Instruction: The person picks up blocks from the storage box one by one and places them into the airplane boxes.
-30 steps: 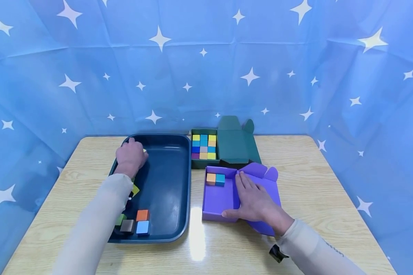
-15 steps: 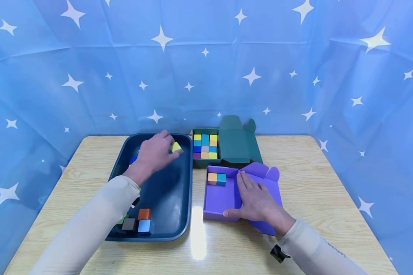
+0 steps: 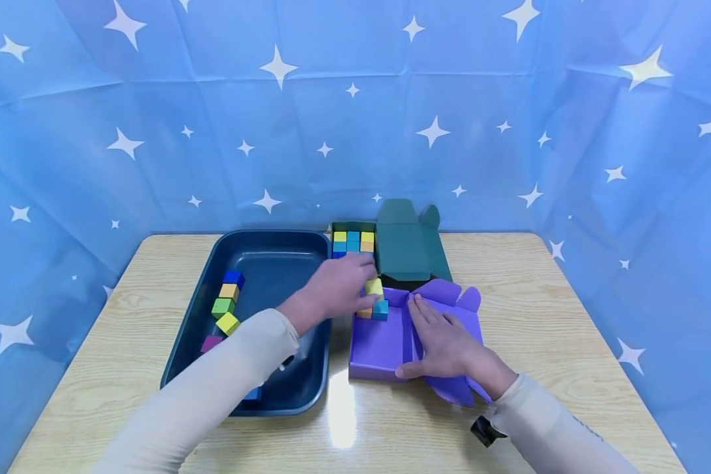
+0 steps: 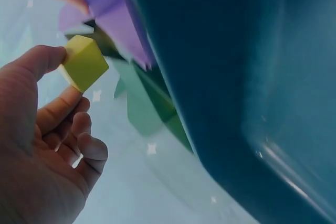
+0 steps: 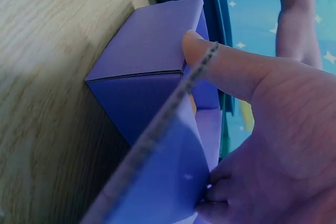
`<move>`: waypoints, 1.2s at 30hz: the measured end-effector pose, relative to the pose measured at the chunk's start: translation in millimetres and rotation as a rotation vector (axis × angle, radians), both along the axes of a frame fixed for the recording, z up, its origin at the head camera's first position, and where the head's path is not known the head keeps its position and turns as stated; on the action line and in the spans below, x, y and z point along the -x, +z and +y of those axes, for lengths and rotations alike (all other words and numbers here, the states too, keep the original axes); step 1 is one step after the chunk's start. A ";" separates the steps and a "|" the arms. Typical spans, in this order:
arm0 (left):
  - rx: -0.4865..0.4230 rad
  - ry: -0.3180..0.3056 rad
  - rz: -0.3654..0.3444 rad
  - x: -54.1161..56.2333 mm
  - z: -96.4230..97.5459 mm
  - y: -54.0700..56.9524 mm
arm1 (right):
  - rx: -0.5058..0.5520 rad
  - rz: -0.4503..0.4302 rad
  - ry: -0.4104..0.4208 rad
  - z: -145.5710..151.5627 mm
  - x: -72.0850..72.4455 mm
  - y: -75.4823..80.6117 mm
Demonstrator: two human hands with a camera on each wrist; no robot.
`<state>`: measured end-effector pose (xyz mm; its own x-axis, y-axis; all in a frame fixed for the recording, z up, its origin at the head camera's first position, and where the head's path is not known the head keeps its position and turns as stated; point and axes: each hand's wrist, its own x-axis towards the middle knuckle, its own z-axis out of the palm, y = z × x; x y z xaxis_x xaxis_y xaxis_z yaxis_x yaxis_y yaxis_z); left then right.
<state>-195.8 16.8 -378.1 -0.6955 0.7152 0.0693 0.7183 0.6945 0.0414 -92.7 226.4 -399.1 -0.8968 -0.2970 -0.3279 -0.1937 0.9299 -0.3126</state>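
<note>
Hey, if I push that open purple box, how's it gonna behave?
The purple box is probably light, since its walls look like thin cardboard. The folded-out lid would likely flex, given its thin edge. Tipping seems unlikely, as the box sits low and wide on the table.

The pinched yellow cube [image 4: 85, 65] looks smooth and matt, the purple box [image 3: 380, 347] below the grip matt cardboard, the tray [image 3: 272, 264] beside it glossy.

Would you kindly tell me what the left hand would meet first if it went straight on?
The left hand, pinching a yellow cube, would probably meet the open green lid, though height is unclear and it may pass above.
</note>
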 end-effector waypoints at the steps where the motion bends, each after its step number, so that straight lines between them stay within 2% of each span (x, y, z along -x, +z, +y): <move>1: 0.014 -0.023 -0.002 -0.7 4.6 -2.5 | 0.001 0.002 0.003 0.5 0.4 -0.5; 6: 0.091 -0.080 0.000 -3.8 24.2 -15.5 | 0.009 0.009 0.015 2.3 1.6 -2.5; 13: 0.153 -0.080 0.011 -6.9 41.0 -27.5 | 0.003 0.017 0.024 2.5 2.3 -2.6; 19: 0.191 -0.079 0.030 -5.9 47.4 -35.4 | 0.006 0.016 0.024 1.7 1.4 -2.7; 28: 0.199 -0.087 0.010 -2.0 51.9 -43.4 | 0.006 0.024 0.027 0.9 1.0 -1.9; 36: 0.278 -0.113 0.067 -3.0 56.8 -51.1 | 0.003 0.022 0.020 -0.5 0.9 -0.8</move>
